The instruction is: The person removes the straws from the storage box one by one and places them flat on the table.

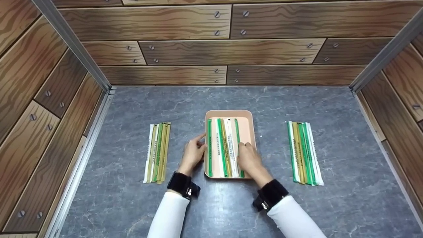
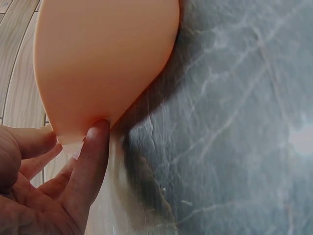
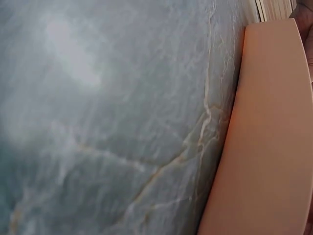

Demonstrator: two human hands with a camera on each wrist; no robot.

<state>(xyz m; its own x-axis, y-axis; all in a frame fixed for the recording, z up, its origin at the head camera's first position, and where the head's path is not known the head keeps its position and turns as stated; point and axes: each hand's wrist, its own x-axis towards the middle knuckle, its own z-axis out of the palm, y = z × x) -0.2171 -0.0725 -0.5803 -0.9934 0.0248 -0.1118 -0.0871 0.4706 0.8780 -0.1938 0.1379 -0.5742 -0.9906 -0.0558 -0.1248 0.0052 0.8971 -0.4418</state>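
Observation:
A peach tray [image 1: 246, 127] stands in the middle of the table, holding several slim, printed stick packets [image 1: 228, 148] in green, white and gold, laid lengthwise. My left hand [image 1: 192, 152] grips the tray's left side. In the left wrist view its thumb and index finger [image 2: 95, 147] pinch the tray's edge. Over the right part of the tray, my right hand [image 1: 250, 159] has curled fingers on the rightmost green stick packet [image 1: 237, 130], hiding part of it. The right wrist view shows mostly the tray's outer wall [image 3: 266, 127] and barely any of that hand.
A bundle of green, white and gold stick packets [image 1: 157, 152] lies left of the tray, and a similar bundle [image 1: 304, 152] lies right. Wood-patterned panels [image 1: 185, 53] enclose the grey marbled table [image 1: 132, 102] at the back and sides.

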